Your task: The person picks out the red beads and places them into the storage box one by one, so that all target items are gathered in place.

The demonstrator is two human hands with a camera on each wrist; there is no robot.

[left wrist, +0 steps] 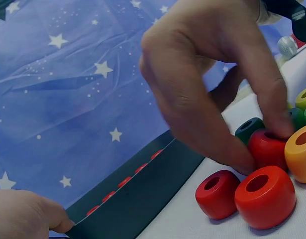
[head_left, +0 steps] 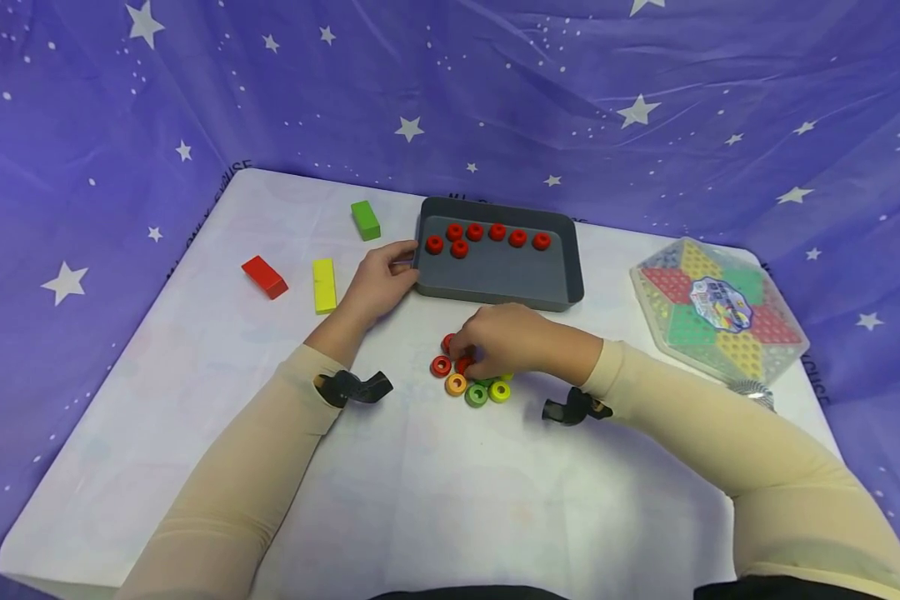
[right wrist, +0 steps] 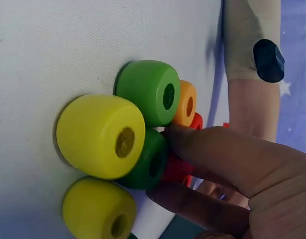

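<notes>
My right hand (head_left: 512, 337) reaches down into a cluster of coloured wooden beads, its thumb and a finger pinching a red bead (left wrist: 266, 148). Two other red beads (left wrist: 266, 198) stand close by, with an orange bead (head_left: 456, 384), a light green bead (right wrist: 149, 92), a dark green bead (right wrist: 147, 162) and yellow beads (right wrist: 100, 137) around them. At the left end of a dark grey tray (head_left: 495, 279), my left hand (head_left: 381, 279) grips the rim with its fingertips. Several red beads (head_left: 497, 232) lie inside the tray, mostly along its far side.
Left of the tray lie a green block (head_left: 365, 221), a yellow block (head_left: 324, 286) and a red block (head_left: 265, 277). A star-patterned game board in a clear case (head_left: 720, 308) is on the right, with a silvery ribbed object (head_left: 753, 393) beside it. A purple curtain (head_left: 450, 100) hangs behind the table.
</notes>
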